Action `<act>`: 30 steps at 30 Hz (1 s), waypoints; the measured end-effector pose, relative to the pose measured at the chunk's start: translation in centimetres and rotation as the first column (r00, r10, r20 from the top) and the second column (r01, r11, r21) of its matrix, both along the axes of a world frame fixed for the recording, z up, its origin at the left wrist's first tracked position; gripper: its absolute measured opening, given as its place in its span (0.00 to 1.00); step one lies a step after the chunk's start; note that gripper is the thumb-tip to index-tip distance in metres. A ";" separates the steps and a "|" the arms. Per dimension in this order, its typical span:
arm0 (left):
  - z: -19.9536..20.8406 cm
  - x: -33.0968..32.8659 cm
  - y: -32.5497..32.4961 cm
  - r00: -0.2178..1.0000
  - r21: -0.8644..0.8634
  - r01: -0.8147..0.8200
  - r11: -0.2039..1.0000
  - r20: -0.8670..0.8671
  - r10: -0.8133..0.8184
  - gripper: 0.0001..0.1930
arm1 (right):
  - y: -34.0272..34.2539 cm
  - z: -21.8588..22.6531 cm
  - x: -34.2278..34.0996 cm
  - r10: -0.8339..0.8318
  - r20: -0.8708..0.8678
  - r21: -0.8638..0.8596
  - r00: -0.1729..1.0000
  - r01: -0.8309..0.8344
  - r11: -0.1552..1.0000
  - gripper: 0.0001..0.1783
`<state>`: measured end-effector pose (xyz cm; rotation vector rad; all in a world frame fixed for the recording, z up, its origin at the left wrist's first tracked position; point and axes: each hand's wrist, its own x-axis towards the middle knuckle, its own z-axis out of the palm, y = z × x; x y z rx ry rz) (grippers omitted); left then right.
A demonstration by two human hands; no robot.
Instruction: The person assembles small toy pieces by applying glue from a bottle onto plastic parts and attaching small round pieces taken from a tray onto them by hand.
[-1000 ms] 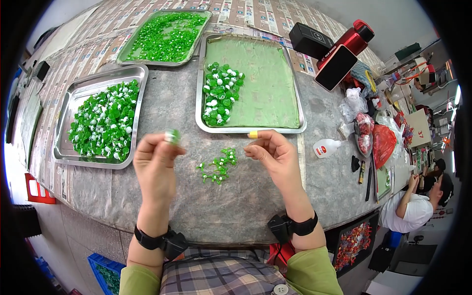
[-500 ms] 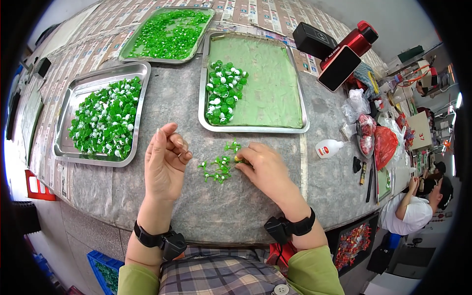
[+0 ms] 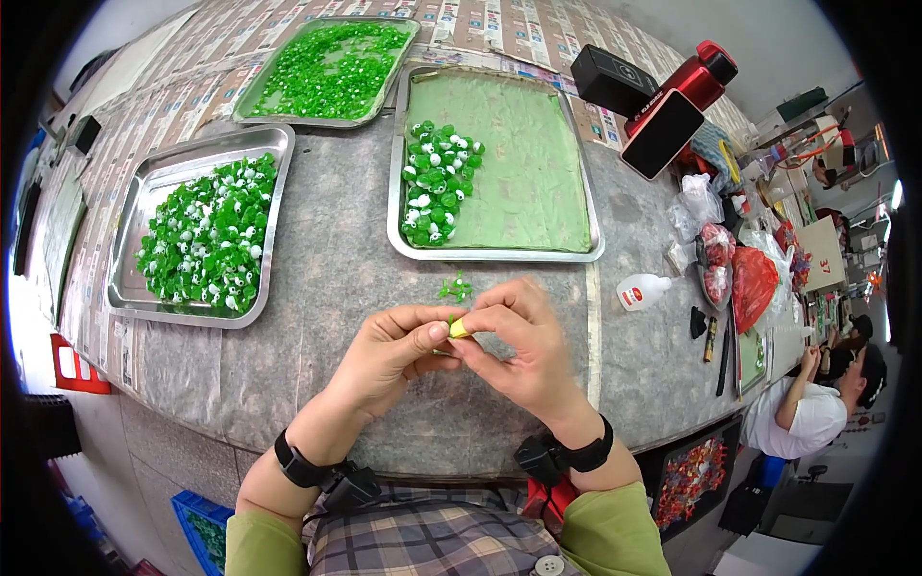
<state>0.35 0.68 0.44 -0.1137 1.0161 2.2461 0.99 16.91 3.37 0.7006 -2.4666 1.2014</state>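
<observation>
My left hand [image 3: 396, 348] and my right hand [image 3: 519, 348] meet fingertip to fingertip above the near middle of the table. A small green plastic piece [image 3: 451, 321] shows at the pinched tips of my left thumb and forefinger. My right fingers are closed against it, with a yellow patch [image 3: 459, 328] at their tips; whether this is a wrap or a held thing I cannot make out. Just beyond lie several small green sprig-like pieces [image 3: 455, 287] with pale ends. My hands hide the table directly under them.
Beyond my hands stands a green-lined metal tray [image 3: 519, 254], with green-and-white balls along its left side. Another metal tray [image 3: 120, 278] at left holds similar pieces; a third tray [image 3: 384, 106] stands farther back. To the right are a white squeeze bottle [image 3: 642, 291], phone [image 3: 663, 134] and red flask [image 3: 696, 82].
My left hand has come down and right, closing at the fingertips of my right hand. My right hand has moved slightly nearer. The nearer green sprigs are now covered by my hands.
</observation>
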 end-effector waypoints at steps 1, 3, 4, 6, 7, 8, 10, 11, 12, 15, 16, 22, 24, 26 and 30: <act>-0.2 -0.1 -0.1 1.000 0.002 0.006 1.000 -0.003 -0.006 0.12 | 0.1 0.2 0.0 -0.006 -0.003 0.002 1.000 0.006 1.000 0.08; -0.9 -0.3 -0.4 0.999 0.027 -0.026 0.999 -0.032 0.027 0.10 | 0.6 0.8 0.0 -0.056 -0.053 -0.019 0.997 0.055 0.998 0.08; -1.2 -0.4 -0.9 0.999 0.026 -0.030 0.999 -0.029 0.031 0.10 | 1.4 0.8 -0.1 -0.169 -0.161 -0.031 0.972 0.166 0.986 0.08; -0.8 -0.2 -1.1 0.982 0.019 -0.177 0.984 -0.059 0.177 0.09 | 4.9 1.9 0.9 -0.497 -0.210 -0.284 0.842 0.434 0.855 0.10; -0.6 -0.3 -1.0 0.980 0.011 -0.190 0.982 -0.060 0.190 0.08 | 7.0 2.1 1.6 -0.674 -0.103 -0.499 0.731 0.549 0.671 0.11; -0.3 -0.3 -0.9 0.981 0.018 -0.184 0.983 -0.060 0.184 0.08 | 9.4 2.3 1.9 -0.747 -0.087 -0.556 0.659 0.590 0.585 0.14; -0.2 -0.4 -0.9 0.970 0.026 -0.235 0.972 -0.053 0.236 0.09 | 12.6 1.2 2.1 -0.808 -0.062 -0.609 0.585 0.619 0.495 0.16; -0.2 -0.5 -0.9 0.970 0.028 -0.237 0.971 -0.052 0.238 0.09 | 13.7 0.1 2.1 -0.789 0.035 -0.536 0.613 0.678 0.503 0.18; -0.2 -0.5 -0.7 0.971 0.016 -0.234 0.972 -0.055 0.234 0.09 | 14.5 -1.0 2.1 -0.767 0.135 -0.457 0.628 0.726 0.514 0.20; -0.2 -0.5 -0.6 0.972 -0.005 -0.227 0.974 -0.055 0.227 0.09 | 16.1 -4.5 2.4 -0.584 0.462 -0.215 0.667 0.723 0.656 0.24; -0.2 -0.5 -0.6 0.974 -0.008 -0.220 0.975 -0.052 0.219 0.09 | 16.3 -4.8 2.3 -0.578 0.465 -0.218 0.670 0.720 0.659 0.24; -0.6 -0.3 -0.8 0.978 0.015 -0.199 0.980 -0.054 0.200 0.09 | 9.5 -0.2 0.7 -0.390 0.420 -0.515 0.819 0.569 0.640 0.26; -0.5 -0.3 -1.0 0.979 0.042 -0.198 0.979 -0.038 0.199 0.08 | 6.1 2.4 0.6 -0.296 0.335 -0.602 0.895 0.445 0.663 0.24; -0.4 -0.5 -1.0 0.980 0.072 -0.196 0.978 -0.027 0.199 0.07 | 4.6 2.5 0.9 -0.255 0.284 -0.615 0.924 0.379 0.692 0.24; -0.8 -0.5 -1.1 0.979 0.123 -0.201 0.972 -0.009 0.203 0.06 | 2.0 3.1 1.0 -0.267 0.163 -0.605 0.950 0.310 0.734 0.26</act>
